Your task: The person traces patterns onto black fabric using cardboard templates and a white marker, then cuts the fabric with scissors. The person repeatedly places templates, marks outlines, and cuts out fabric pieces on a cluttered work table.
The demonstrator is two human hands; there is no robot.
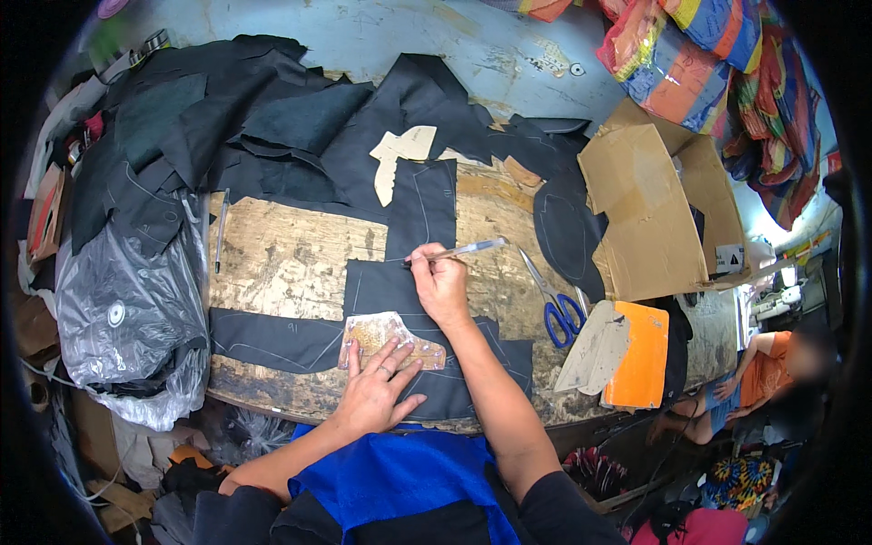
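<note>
My left hand [374, 389] lies with its fingers spread on a small worn, tan shaped template [374, 331], pressing it against a black sheet [421, 213] of leather-like material. A clear-barrelled pen [480, 245] is gripped in my right hand [440, 289], its tip at the sheet's surface above the template. Pale curved outlines are drawn across the black pieces. To the right of my right hand lie blue-handled scissors [560, 318], blades pointing up and left. A cream cut-out template [400, 156] rests on the black material farther off.
Black sheets [300, 118] are heaped along the far left. A plastic bag [132, 300] and another pen [221, 232] lie left on the wooden table [291, 245]. An opened cardboard box [640, 213] and an orange piece [638, 354] stand right. A seated person [763, 372] is beyond.
</note>
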